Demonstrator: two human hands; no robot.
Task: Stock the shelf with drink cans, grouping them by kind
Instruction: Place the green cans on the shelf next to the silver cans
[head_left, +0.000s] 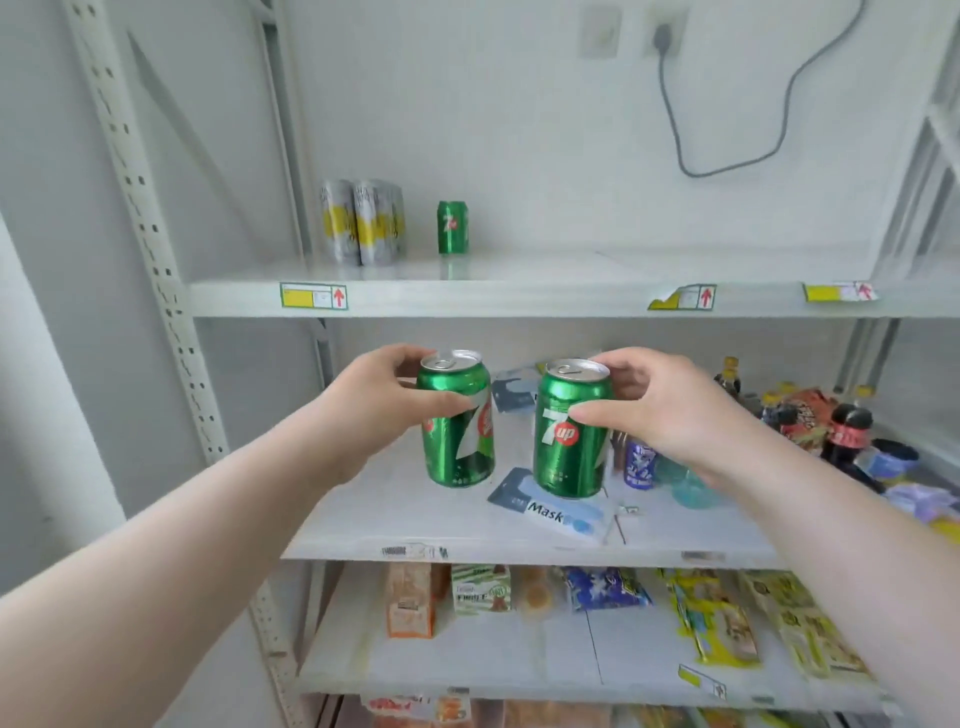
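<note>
Both of my forearms reach in from the bottom corners, each with a green can held upright in front of the middle shelf (395, 514). My left hand (379, 402) is wrapped round the upper half of the left 7up can (458, 436), thumb across the front and fingers curled behind the rim. My right hand (670, 415) grasps the right 7up can (570, 447) the same way, thumb pressed just beside the logo. The two cans stand near each other without touching, pull tabs up. From this angle I cannot tell whether their bases rest on the board or hang just over it; the right one overlaps a mask packet (558, 514) lying flat there.

Behind my right hand I see a small blue can (638, 465), and further right some dark bottles (849, 431) among mixed goods.

On the top shelf (519, 301), a third 7up can (452, 227) stands alone towards the left, close to a tight cluster of silver and yellow cans (361, 223) set against the left upright. A price label (314, 296) with a red arrow sits on the shelf edge below them. A grey cable (727, 130) loops down the wall from a socket.

On the bottom shelf (467, 670) lie snack packets (717, 618) and small boxes
</note>
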